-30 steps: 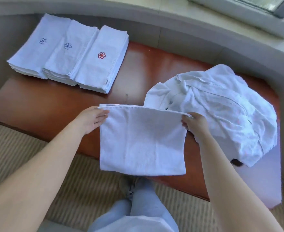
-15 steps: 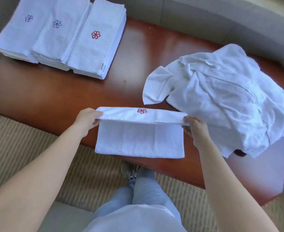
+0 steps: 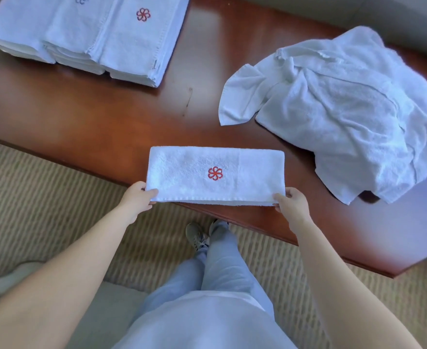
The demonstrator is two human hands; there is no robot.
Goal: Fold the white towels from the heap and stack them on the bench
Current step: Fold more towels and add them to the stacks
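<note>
A white towel [image 3: 182,172] folded into a long strip, a red flower emblem on top, lies at the near edge of the reddish wooden bench [image 3: 106,117]. My left hand [image 3: 138,197] pinches its near left corner and my right hand [image 3: 291,204] pinches its near right corner. The heap of unfolded white towels [image 3: 345,109] lies on the bench's right side. Stacks of folded towels [image 3: 81,39] with flower emblems sit side by side at the far left.
The bench's near edge runs diagonally just under the folded towel. A striped beige carpet [image 3: 43,197] covers the floor below. My legs and shoes [image 3: 202,235] stand close to the bench. A grey wall ledge rises behind the bench.
The towel went from hanging in front of the bench to folded over toward me; both hands moved from its far edge to the near corners. The camera tilted down.
</note>
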